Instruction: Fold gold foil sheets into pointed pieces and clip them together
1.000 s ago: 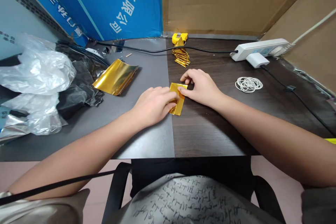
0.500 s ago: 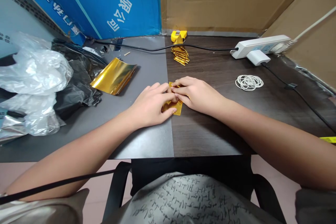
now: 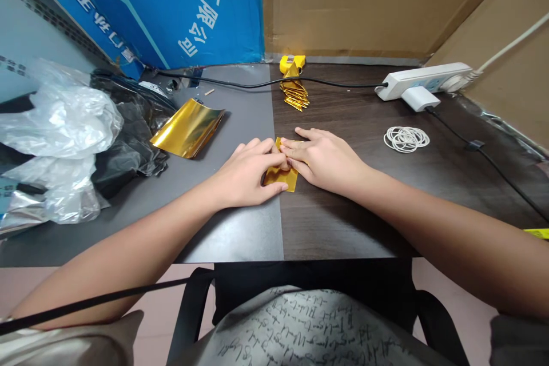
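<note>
A small folded piece of gold foil paper (image 3: 290,182) lies on the desk between my hands, partly covered by them. My left hand (image 3: 249,174) holds it down from the left, with bent fingers across it and the thumb apart on its lower part. From the right, my right hand (image 3: 323,157) rests palm down with its fingers spread and stretched over the paper's upper part. The fingertips of both hands meet on the foil. A stack of larger gold foil sheets (image 3: 187,127) sits left of my left hand. Beyond my hands is a pile of folded gold pieces (image 3: 294,94).
A yellow tape measure (image 3: 292,63) stands behind the folded pile. One black cable (image 3: 253,86) runs to a white power strip (image 3: 424,79). White rubber bands (image 3: 406,139) lie at right. Clear plastic bags (image 3: 64,120) and black plastic (image 3: 132,143) crowd the left.
My right hand's fingers have straightened and spread over the paper; its index finger has lifted apart. My left hand stays in nearly the same place. The view has tilted slightly.
</note>
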`<state>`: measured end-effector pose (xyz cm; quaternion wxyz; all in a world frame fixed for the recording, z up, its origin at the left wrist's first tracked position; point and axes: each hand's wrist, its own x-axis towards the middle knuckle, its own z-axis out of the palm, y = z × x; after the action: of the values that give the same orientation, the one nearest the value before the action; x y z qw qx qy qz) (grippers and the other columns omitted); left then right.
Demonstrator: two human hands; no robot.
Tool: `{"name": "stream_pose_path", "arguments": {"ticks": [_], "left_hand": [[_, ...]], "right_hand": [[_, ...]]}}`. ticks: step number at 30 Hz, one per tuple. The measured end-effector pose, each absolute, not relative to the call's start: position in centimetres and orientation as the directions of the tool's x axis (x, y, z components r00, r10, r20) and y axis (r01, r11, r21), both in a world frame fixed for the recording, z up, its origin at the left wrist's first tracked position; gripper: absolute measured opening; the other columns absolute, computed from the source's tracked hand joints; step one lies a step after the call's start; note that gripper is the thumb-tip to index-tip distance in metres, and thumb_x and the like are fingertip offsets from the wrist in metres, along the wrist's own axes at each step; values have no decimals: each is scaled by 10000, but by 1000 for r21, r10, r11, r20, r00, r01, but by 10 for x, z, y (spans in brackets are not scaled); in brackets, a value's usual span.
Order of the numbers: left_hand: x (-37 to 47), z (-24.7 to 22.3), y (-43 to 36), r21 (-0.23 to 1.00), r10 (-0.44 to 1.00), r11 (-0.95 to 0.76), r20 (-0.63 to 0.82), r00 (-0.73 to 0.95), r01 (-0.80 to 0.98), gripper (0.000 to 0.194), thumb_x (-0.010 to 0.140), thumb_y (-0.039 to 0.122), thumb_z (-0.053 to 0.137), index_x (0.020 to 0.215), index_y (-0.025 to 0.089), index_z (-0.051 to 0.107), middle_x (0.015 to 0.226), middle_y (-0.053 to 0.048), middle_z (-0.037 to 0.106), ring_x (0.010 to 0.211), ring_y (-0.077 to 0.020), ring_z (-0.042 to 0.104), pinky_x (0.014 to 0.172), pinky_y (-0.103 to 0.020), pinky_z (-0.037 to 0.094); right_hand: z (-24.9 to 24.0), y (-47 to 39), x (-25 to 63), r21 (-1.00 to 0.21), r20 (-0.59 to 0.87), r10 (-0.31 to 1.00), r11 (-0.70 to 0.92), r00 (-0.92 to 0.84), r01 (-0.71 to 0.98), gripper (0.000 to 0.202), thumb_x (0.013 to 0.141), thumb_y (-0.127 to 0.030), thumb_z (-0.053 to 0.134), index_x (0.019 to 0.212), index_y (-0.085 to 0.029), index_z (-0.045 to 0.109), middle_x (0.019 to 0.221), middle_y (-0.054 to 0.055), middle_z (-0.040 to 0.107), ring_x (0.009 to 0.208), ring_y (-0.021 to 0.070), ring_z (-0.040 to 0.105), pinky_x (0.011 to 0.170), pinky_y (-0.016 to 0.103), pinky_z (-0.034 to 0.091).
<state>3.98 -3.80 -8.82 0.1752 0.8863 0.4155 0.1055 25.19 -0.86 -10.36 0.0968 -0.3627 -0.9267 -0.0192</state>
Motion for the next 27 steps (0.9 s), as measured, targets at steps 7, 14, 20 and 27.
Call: {"name": "stream_pose_path", "arguments": {"ticks": [7, 14, 20, 27], "left_hand": [[34, -84, -38, 303, 694, -698, 63, 717, 649, 269, 961, 472, 629, 1066, 247, 734, 1062, -48, 599, 977, -220, 499, 822, -349, 329], [31, -81, -39, 251, 582, -789, 11, 813, 561, 318, 1039, 410, 512, 1173, 217, 726, 1026, -54, 614, 943, -202, 498, 824, -350, 325], [27, -83, -34, 304, 714, -680, 64, 697, 668, 333, 1024, 446, 524, 1068, 253, 792, 854, -39, 573, 845, -184, 521, 763, -335, 325], [25, -86, -29, 362, 793, -598, 144, 592, 715, 275, 989, 322, 549, 1126, 213, 762, 965, -56, 626, 926, -198, 585, 860, -358, 436]], "right_hand": [[-102, -9, 252, -23, 198, 657, 745, -727, 667, 372, 1017, -221, 497, 1314, -154, 710, 1392, 39, 618, 1355, 398, 541, 1110, 585, 472], [-105, -8, 254, -50, 228, 642, 759, -732, 650, 376, 1007, -201, 488, 1303, -153, 714, 1390, 29, 634, 1348, 376, 543, 1129, 565, 449], [-105, -1, 254, -122, 279, 585, 809, -762, 576, 312, 1010, -217, 516, 1152, -115, 774, 1217, 105, 732, 1079, 279, 595, 988, 430, 528], [-104, -4, 258, -66, 324, 615, 773, -719, 632, 295, 998, -293, 578, 911, -98, 782, 838, 132, 641, 869, 258, 526, 831, 420, 495]]}}
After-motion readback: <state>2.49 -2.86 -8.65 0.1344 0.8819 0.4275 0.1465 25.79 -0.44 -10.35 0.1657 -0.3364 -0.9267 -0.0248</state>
